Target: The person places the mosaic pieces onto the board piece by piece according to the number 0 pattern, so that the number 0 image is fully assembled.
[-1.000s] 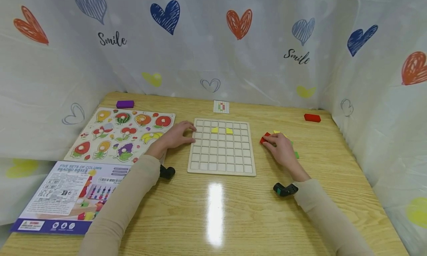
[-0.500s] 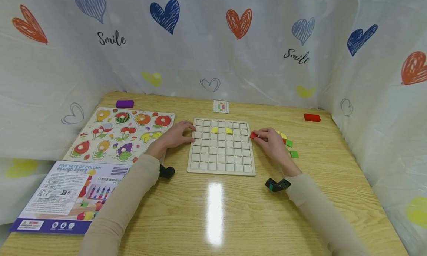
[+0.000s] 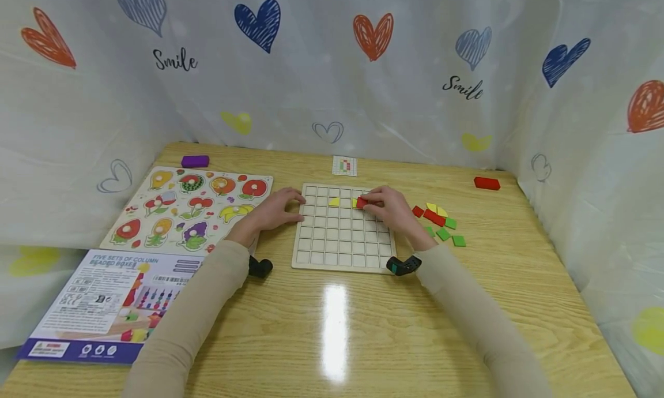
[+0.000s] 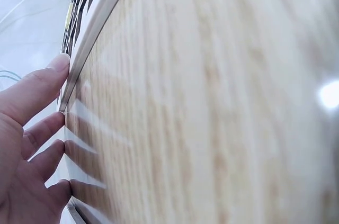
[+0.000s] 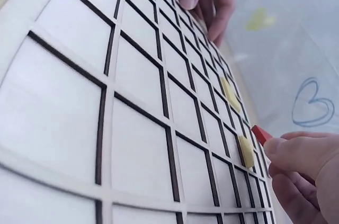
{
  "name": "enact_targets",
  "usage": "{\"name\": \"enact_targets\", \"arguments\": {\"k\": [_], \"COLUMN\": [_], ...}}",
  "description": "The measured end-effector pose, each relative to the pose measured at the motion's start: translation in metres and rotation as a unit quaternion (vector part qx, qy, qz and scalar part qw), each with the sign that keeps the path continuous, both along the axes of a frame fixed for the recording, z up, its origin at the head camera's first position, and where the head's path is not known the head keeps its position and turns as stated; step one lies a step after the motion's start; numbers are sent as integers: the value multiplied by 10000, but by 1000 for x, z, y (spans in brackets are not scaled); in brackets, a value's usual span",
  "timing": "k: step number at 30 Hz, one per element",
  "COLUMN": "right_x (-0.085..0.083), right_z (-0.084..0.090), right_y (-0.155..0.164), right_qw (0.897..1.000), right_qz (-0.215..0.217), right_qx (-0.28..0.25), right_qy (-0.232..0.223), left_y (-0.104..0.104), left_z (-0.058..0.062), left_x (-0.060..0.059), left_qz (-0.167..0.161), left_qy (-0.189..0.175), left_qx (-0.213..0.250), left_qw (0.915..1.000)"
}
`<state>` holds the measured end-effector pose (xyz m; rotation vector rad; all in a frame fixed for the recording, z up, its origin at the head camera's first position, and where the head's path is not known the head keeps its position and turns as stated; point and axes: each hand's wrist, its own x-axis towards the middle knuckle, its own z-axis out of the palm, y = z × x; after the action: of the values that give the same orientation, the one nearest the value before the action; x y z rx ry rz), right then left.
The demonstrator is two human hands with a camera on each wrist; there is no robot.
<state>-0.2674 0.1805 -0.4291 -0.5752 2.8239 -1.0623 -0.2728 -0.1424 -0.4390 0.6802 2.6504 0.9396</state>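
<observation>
A wooden grid board lies on the table with two yellow quarter-round-looking pieces, the left one and the right one, in an upper row. My right hand pinches a red square tile between thumb and fingertips, above the board beside the right yellow piece. In the right wrist view the red tile is held tilted, above the grid. At the board's left edge rests my left hand, its thumb and spread fingertips touching the rim and holding nothing.
Loose red, yellow and green tiles lie right of the board. Behind it is a small pattern card. A fruit puzzle and a printed box sit left. Purple and red blocks stand near the back corners.
My right hand has carried the red tile leftward from the loose pile to over the board's upper right. My left hand has stayed at the left edge.
</observation>
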Motion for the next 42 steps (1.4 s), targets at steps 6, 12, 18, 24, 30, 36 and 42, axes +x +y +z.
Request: {"name": "enact_targets", "arguments": {"k": [6, 12, 18, 24, 30, 36, 42], "right_x": [-11, -13, -16, -18, -19, -19, -20], "right_z": [-3, -3, -7, -9, -8, -10, -11], "right_y": [-17, -27, -32, -33, -35, -37, -38], "right_qw": [9995, 9986, 9983, 9970, 9959, 9972, 9978], "right_qz": [288, 397, 376, 485, 583, 425, 334], "right_qx": [135, 279, 405, 577, 662, 596, 547], "right_qy": [-2, 193, 193, 163, 223, 160, 146], "left_y": [0, 0, -1, 0, 0, 0, 0], "left_z": [0, 0, -1, -2, -1, -2, -1], "left_x": [0, -1, -1, -1, -1, -2, -1], "left_qz": [-2, 6, 10, 12, 24, 15, 16], "left_qy": [5, 22, 48, -1, 23, 30, -5], "left_qx": [-7, -48, -62, -37, -8, -11, 0], "left_qw": [10000, 10000, 10000, 10000, 10000, 10000, 10000]}}
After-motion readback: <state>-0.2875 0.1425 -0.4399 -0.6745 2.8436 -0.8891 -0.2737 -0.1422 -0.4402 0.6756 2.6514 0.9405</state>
